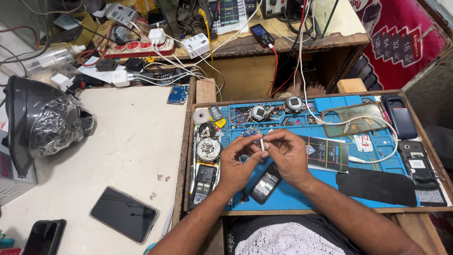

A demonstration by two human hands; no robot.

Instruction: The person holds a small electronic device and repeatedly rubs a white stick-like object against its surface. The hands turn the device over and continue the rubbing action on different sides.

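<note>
Here, at the far right behind the bench, a red sign [401,38] leans against the wall, with rows of small dark card pictures on it. On the upper shelf a small white box [197,45] with dark print lies beside a red power strip [141,47], and a white charger [157,35] is plugged in it. On the blue work mat [377,146] there is a dark flat packet [328,154], rectangular, with thin coloured lines, just beside the right hand. At the right edge of the mat an opened phone [416,163] shows a white label on its back.

Both hands meet above the middle of the mat. The left hand [238,163] and the right hand [288,153] are both curled narrow, the fingertips pinched together on a small white piece [262,143], which stands nearly upright between them. I cannot tell what this piece is, it is too small. Just under the hands a dark phone body [265,184] lies open on the mat, and one more opened phone [203,182] lies left of the left wrist. On the pale table [132,141] at the left, a black phone [124,214] lies with the screen up, well apart from the hands
</note>
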